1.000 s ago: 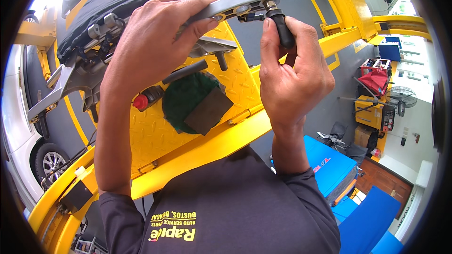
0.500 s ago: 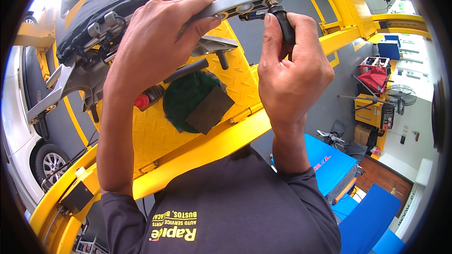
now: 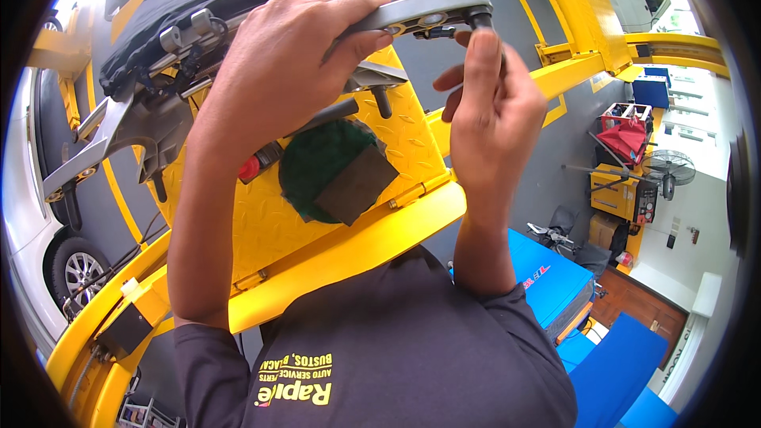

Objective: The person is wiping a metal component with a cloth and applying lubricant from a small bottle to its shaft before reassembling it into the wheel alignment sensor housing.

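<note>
A grey metal wheel clamp with long arms (image 3: pixel 432 12) is held up in front of me. My left hand (image 3: pixel 289 63) wraps round one of its arms, thumb below and fingers over the top. At that arm's right end a black rubber-covered peg (image 3: pixel 480 21) shows only in part, the rest hidden behind my right thumb. My right hand (image 3: pixel 499 103) pinches the peg between thumb and forefinger, with its other fingers loosely apart. More black pegs, one of them a peg (image 3: pixel 383 101) below the arm, hang from the clamp's other arms.
A yellow tread-plate platform (image 3: pixel 269 214) with a rounded rail lies below. On it rest a dark green round pad (image 3: pixel 317 158), a dark flat piece (image 3: pixel 357 189) and a red-capped item (image 3: pixel 250 168). A white car's wheel (image 3: pixel 83 269) stands left; a fan (image 3: pixel 668 170) stands right.
My right hand has turned round the peg, its thumb now upright in front of it and its lower fingers loosened. The clamp arm's end has shifted slightly right.
</note>
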